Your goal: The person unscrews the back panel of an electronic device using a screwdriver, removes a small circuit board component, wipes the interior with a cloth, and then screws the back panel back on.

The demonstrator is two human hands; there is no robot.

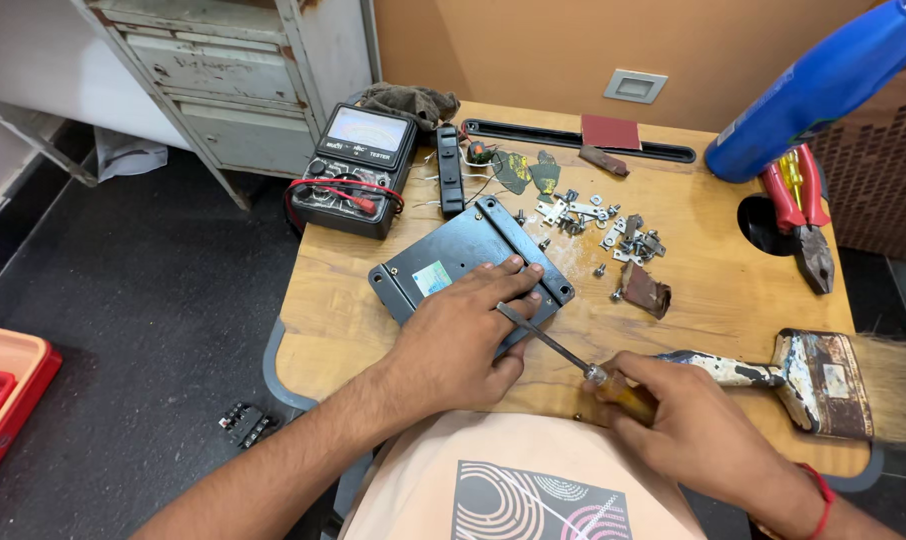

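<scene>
Labels and one screen on the desk

A small rectangular sticker [432, 278], pale blue and white, sits flat on the dark metal box [470, 262] near its left end, just beside the fingers of the left hand [463, 335]. At the desk's [733, 290] far left corner stands a black meter [358, 170] with a pale, glossy rectangular dial window [367, 129] tinted green and pink. The blue can [821, 85] at upper right carries a printed band, too blurred to describe.
</scene>
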